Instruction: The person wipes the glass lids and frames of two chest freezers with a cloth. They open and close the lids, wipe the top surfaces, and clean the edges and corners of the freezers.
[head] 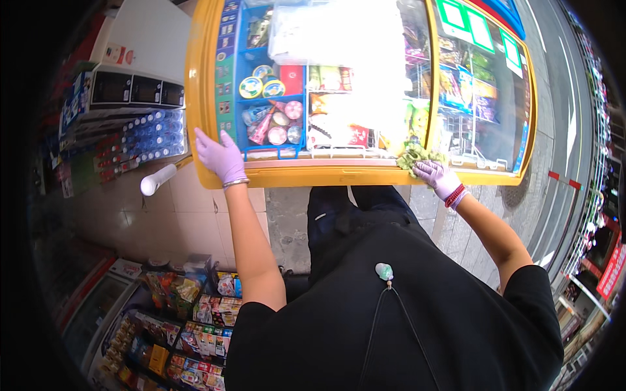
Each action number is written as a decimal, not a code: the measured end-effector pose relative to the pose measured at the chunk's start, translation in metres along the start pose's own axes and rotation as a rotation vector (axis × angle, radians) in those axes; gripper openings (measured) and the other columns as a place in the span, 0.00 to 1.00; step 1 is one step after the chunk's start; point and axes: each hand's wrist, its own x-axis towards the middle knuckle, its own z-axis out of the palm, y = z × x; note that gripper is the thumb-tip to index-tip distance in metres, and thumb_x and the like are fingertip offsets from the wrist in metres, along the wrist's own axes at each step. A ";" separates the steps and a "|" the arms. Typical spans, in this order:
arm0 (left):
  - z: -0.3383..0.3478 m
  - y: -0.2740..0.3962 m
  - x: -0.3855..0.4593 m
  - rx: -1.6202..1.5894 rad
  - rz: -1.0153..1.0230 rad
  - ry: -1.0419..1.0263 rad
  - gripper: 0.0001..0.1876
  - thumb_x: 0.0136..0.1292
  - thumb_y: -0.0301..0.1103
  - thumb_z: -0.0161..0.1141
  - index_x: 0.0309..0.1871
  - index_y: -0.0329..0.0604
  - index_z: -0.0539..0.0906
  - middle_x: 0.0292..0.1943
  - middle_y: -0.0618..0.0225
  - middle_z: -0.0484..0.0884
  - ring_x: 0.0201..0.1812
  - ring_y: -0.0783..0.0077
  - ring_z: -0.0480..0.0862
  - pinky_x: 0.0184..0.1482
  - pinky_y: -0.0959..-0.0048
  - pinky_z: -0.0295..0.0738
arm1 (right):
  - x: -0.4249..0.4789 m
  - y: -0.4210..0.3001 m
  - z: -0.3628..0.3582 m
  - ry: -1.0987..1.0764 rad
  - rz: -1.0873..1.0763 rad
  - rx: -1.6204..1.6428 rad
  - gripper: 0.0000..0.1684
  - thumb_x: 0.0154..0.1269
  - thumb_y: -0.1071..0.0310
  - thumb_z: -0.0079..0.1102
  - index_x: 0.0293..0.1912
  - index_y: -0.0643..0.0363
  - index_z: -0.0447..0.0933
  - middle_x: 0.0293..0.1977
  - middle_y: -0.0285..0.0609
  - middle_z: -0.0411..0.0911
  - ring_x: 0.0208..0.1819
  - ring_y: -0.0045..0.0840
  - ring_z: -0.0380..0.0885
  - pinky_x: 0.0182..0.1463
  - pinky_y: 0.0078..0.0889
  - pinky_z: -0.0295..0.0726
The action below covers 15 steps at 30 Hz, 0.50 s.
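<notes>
A yellow-framed chest freezer with a glass top stands before me, with ice creams in blue baskets and white wire racks under the glass. My left hand, in a thin purple glove, rests on the freezer's left front corner, its fingers apart and nothing in it. In the same kind of glove, my right hand presses a crumpled green cloth on the front edge of the glass, right of the middle. Strong glare hides much of the centre of the glass.
Left of the freezer are packs of bottled water and a white-ended handle sticking out. Shelves of packaged snacks stand behind me at the lower left. Tiled floor and grey paving lie below, with a road at the right.
</notes>
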 end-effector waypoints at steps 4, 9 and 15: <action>-0.001 -0.006 0.008 -0.154 -0.061 0.033 0.28 0.71 0.40 0.56 0.71 0.40 0.69 0.63 0.45 0.72 0.64 0.44 0.72 0.67 0.52 0.66 | -0.032 0.000 -0.010 0.036 0.208 0.132 0.29 0.58 0.76 0.57 0.61 0.50 0.77 0.63 0.43 0.76 0.62 0.39 0.76 0.64 0.36 0.77; -0.004 0.006 0.014 -0.191 -0.205 0.015 0.24 0.73 0.42 0.54 0.66 0.38 0.75 0.58 0.46 0.76 0.60 0.46 0.76 0.65 0.56 0.68 | -0.113 0.033 0.014 0.174 0.872 0.397 0.16 0.70 0.75 0.51 0.52 0.53 0.83 0.48 0.48 0.84 0.48 0.42 0.84 0.54 0.35 0.81; -0.014 0.028 -0.018 -0.350 -0.110 -0.131 0.23 0.77 0.43 0.49 0.66 0.35 0.75 0.61 0.46 0.75 0.62 0.47 0.75 0.65 0.58 0.69 | -0.121 0.039 0.013 0.355 1.028 0.528 0.16 0.71 0.74 0.54 0.53 0.50 0.85 0.44 0.46 0.86 0.47 0.28 0.85 0.53 0.27 0.80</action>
